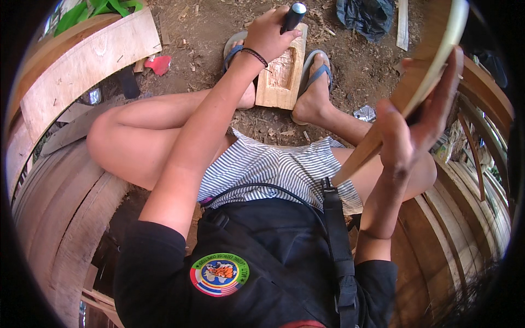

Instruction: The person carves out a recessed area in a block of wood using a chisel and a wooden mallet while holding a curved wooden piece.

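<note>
My left hand [269,34] is closed around the black handle [294,16] of a hand tool, probably a chisel; its blade is hidden. The hand is at the upper end of a pale wooden block [264,97], which lies on the ground between my feet. A rectangular hollow [281,68] with a rough, cut floor is carved into the block. On the right, my right hand [407,136] holds a long flat piece of wood [424,71] raised and tilted, its thumb on one side and fingers on the other. Its upper end runs out of the picture.
Sandalled feet [316,82] flank the block. Dirt ground [191,33] is strewn with wood chips. A black plastic bag [366,17] and a thin wood strip [403,24] lie beyond. Curved boards stand at left [90,63] and right [486,90]. A red scrap [158,65] lies at left.
</note>
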`<state>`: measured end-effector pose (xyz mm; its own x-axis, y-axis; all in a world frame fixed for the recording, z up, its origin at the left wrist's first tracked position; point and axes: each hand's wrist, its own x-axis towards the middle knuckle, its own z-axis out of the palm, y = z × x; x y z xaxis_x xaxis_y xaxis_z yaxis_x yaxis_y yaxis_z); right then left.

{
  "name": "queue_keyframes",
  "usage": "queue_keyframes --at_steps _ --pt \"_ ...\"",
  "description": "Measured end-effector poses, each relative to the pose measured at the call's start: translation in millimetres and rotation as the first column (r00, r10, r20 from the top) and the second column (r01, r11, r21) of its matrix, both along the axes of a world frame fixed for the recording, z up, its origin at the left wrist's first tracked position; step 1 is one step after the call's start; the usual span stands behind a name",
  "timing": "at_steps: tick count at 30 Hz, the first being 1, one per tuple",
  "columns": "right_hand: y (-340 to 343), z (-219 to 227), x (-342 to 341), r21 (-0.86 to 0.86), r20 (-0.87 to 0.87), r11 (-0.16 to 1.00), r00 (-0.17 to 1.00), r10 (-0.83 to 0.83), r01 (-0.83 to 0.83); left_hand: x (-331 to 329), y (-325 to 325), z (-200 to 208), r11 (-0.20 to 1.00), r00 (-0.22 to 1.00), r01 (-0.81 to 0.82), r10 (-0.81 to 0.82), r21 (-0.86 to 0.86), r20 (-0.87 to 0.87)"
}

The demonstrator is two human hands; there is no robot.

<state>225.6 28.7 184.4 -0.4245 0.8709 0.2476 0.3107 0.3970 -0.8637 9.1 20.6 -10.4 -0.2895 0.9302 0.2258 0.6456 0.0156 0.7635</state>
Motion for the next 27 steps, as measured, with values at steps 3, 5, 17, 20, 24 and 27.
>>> queue_keyframes --at_steps 3,5,17,20,24,27 --pt "1 -23 -4 0.039 0.211 0.995 0.974 0.078 -0.089 1 3 5 0.992 1.000 0.020 -0.018 -0.121 0.017" --pt "-2 -29 -3 -0.173 0.499 0.980 0.850 0.170 -0.094 4 7 -1 0.998 0.999 0.044 -0.044 -0.048 0.000" --pt "20 -16 -19 0.058 0.471 0.990 0.878 0.083 -0.125 -13 14 -4 0.997 1.000 -0.004 0.005 -0.076 0.006" --pt "16 6 -32 -0.015 0.097 0.999 0.994 0.050 -0.048 -6 12 -9 0.992 0.998 0.060 -0.058 -0.111 0.021" --pt "17 -49 -20 -0.211 0.587 0.972 0.783 0.207 -0.100 -8 12 -6 0.973 0.997 0.080 -0.077 -0.215 0.023" --pt "12 -19 -24 -0.125 0.406 0.989 0.906 0.118 -0.072 -11 9 -18 0.991 1.000 0.003 -0.006 -0.135 -0.016"
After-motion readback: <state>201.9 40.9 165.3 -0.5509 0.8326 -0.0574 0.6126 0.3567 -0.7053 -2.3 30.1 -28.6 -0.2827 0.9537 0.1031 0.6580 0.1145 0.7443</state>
